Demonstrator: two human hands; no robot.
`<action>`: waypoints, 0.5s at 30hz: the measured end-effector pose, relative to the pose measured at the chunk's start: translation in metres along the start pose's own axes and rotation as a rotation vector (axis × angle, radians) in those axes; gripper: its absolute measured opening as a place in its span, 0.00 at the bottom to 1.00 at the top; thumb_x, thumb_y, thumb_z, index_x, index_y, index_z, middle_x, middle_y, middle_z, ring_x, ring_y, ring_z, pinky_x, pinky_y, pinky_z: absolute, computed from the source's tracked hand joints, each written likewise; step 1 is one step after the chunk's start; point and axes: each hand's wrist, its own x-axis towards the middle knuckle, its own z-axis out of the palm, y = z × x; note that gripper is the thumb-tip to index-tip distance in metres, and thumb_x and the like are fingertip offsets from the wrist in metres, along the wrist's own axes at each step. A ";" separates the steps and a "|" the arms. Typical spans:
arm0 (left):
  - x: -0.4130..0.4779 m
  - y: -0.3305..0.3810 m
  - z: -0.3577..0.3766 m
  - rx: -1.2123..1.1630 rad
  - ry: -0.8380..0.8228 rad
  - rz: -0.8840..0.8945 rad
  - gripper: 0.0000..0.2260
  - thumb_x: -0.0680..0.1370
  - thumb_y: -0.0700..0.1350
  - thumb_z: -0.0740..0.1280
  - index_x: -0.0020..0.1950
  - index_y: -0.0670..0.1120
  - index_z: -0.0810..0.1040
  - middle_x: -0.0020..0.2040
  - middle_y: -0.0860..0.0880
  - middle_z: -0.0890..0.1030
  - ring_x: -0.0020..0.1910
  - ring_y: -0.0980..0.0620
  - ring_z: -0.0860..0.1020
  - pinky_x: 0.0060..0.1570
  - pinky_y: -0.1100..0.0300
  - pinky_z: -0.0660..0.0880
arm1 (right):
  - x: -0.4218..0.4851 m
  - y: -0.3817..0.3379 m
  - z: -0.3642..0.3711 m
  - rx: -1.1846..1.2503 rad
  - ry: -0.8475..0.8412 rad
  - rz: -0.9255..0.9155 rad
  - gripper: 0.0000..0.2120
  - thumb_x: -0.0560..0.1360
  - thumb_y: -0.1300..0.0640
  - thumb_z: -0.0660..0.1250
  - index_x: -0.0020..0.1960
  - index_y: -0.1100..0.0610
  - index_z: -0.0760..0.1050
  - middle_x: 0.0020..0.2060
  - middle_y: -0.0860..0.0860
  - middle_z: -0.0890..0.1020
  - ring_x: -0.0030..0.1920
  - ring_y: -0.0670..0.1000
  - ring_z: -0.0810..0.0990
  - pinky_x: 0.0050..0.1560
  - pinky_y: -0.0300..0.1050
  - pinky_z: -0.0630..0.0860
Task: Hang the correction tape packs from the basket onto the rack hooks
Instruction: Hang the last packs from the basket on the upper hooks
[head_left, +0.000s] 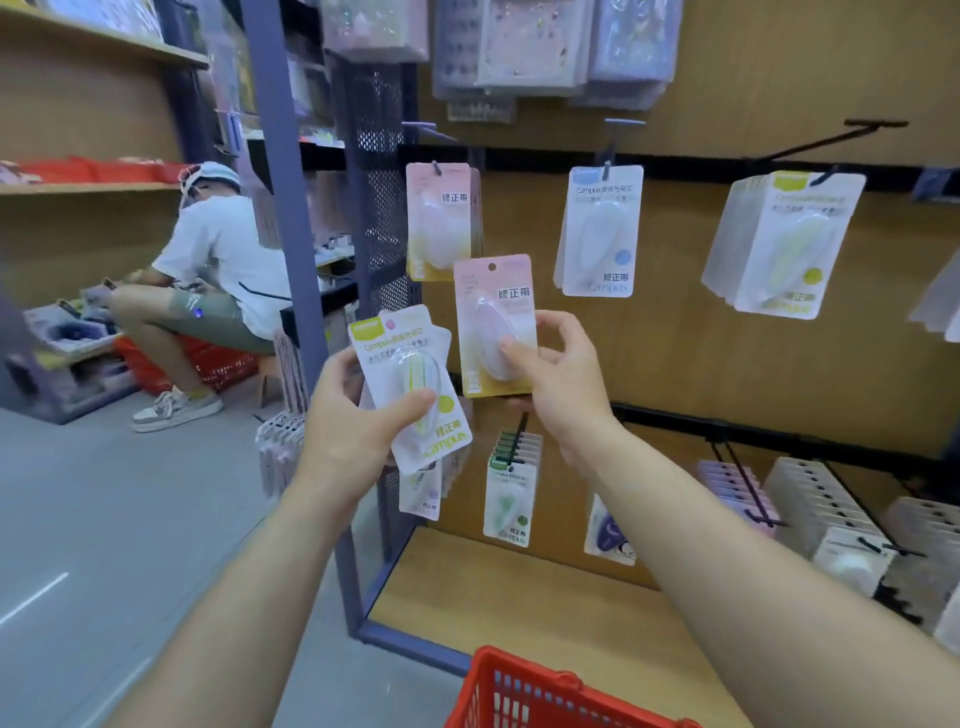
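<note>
My right hand (558, 382) pinches a pink-and-yellow correction tape pack (493, 312) upright, just below a matching pack (439, 221) that hangs on the rack's upper left hook. My left hand (358, 421) grips a small fan of packs, the front one white with a yellow-green label (410, 379). The red basket (540, 693) sits at the bottom edge, below both arms. A blue-label pack (600, 231) and a stack of yellow-label packs (779, 244) hang on hooks to the right.
An empty hook arm (826, 140) sticks out at the upper right. Lower hooks carry green (511, 499), purple and white packs. A wooden base shelf (519, 597) lies under the rack. A person (208, 291) sits at the left beside a red basket and shelves.
</note>
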 end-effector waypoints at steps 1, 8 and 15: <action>0.005 0.001 -0.006 -0.018 0.026 0.017 0.28 0.72 0.38 0.79 0.69 0.50 0.73 0.64 0.56 0.82 0.61 0.54 0.82 0.47 0.50 0.84 | 0.011 -0.003 0.012 -0.005 -0.008 -0.014 0.12 0.80 0.55 0.70 0.60 0.48 0.72 0.44 0.48 0.87 0.41 0.46 0.86 0.41 0.47 0.84; 0.021 0.004 -0.029 -0.126 0.086 0.046 0.28 0.72 0.38 0.78 0.69 0.50 0.74 0.61 0.55 0.83 0.52 0.56 0.85 0.33 0.60 0.80 | 0.094 -0.028 0.069 -0.019 0.041 -0.162 0.14 0.79 0.55 0.70 0.63 0.49 0.72 0.50 0.51 0.85 0.50 0.54 0.86 0.38 0.48 0.83; 0.025 0.003 -0.037 -0.164 0.096 0.049 0.28 0.72 0.37 0.79 0.68 0.50 0.74 0.61 0.56 0.83 0.55 0.58 0.84 0.34 0.63 0.80 | 0.128 -0.032 0.083 -0.067 0.093 -0.189 0.16 0.79 0.53 0.69 0.66 0.50 0.74 0.53 0.51 0.84 0.48 0.51 0.86 0.34 0.44 0.82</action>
